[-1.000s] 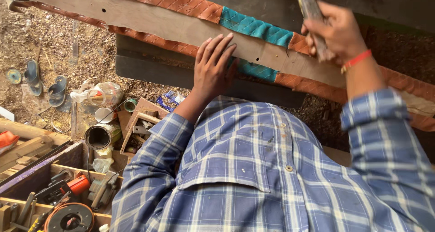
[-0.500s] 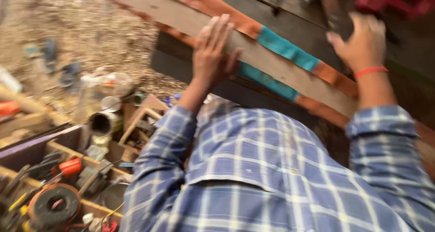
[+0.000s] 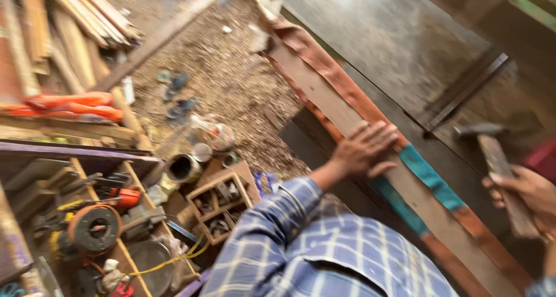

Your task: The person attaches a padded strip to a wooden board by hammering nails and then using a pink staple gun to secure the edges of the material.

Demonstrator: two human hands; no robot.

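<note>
The left hand (image 3: 364,151) lies flat, fingers spread, on the long wooden board (image 3: 341,108) crossing the middle of the frame, while the right hand (image 3: 524,194) at the right edge grips a hammer (image 3: 498,164) raised beside it, seemingly mid-nailing, needing a well-aimed blow

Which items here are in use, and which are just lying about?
In use:
- plank, under the left hand, flat on it
- cloth strips, orange and teal, along the plank
- hammer, in the right hand

Lying about:
- wood stack
- tool tray
- divided box
- tin can
- sawdust floor
</note>
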